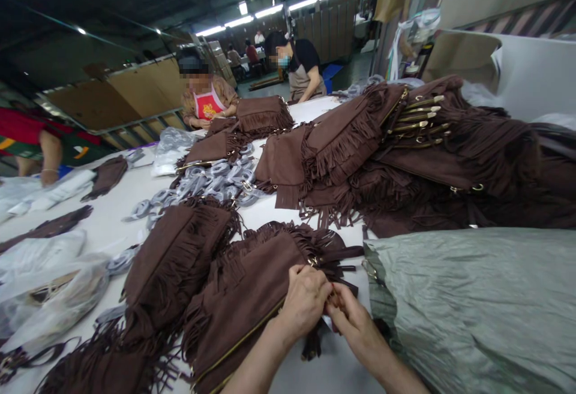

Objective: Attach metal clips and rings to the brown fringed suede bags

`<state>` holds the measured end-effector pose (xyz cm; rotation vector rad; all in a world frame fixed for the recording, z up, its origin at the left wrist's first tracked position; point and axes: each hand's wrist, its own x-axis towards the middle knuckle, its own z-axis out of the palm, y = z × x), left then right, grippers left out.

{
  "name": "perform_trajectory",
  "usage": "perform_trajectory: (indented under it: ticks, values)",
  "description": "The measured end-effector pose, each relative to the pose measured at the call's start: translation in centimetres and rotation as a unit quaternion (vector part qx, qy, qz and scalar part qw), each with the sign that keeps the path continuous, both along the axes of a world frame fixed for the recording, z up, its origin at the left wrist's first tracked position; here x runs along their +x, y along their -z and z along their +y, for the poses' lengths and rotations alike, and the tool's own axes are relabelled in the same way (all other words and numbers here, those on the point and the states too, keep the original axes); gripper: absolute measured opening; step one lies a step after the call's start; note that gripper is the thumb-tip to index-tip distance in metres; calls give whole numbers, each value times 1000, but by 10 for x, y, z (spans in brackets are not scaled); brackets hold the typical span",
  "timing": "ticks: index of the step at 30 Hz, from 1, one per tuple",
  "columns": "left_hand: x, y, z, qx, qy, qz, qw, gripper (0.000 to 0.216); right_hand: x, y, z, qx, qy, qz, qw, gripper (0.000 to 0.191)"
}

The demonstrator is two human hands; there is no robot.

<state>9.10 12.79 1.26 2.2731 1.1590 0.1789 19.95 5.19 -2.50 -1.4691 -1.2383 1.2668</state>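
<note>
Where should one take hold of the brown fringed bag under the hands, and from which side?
Probably at the top edge of the brown fringed bag, near the gold zipper, coming from the near side. That edge lies flat and firm facing the person, whereas the fringe is loose. The left hand and right hand meet at its right corner.

A brown suede fringed bag (pixel 252 298) lies flat on the white worktop (pixel 333 370), tilted diagonally, its gold zipper (pixel 234 346) running along the near edge, fringe spilling at its upper end, dark strap beside.
</note>
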Motion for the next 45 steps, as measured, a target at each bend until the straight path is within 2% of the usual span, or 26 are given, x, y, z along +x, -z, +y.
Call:
perform_trajectory:
  ticks: [2,4,7,10,13,15,17,20,25,30,38,45]
  values:
    - [0,-1,3,-28,0,10,1000,30,-2,4,-3,66,2,-106,992,31]
    - [1,-2,4,-29,3,25,999,30,-6,12,-3,133,24,-211,968,32]
    - [1,-1,1,32,25,52,998,30,-12,25,-1,182,71,-321,927,29]
    - [-4,3,-6,138,39,67,987,28,-10,29,1,124,69,-318,937,27]
    - [-15,8,-14,276,53,80,956,15,-2,29,1,48,63,-299,951,27]
    - [-23,11,-18,313,54,89,944,12,2,32,1,35,57,-305,950,28]
    - [-26,14,-21,302,37,91,948,20,3,35,2,43,52,-324,944,27]
    - [-22,21,-25,288,-8,73,955,19,-1,38,9,82,52,-350,932,24]
    - [-5,40,-32,315,-87,56,943,23,-5,38,22,141,33,-350,926,22]
    - [-8,48,-31,355,-64,38,932,25,-1,41,28,154,8,-365,918,22]
    - [-14,37,-21,352,-2,86,932,14,0,47,30,173,-10,-381,908,23]
    - [-16,33,-11,331,-6,24,943,16,-3,34,37,173,-19,-389,905,22]
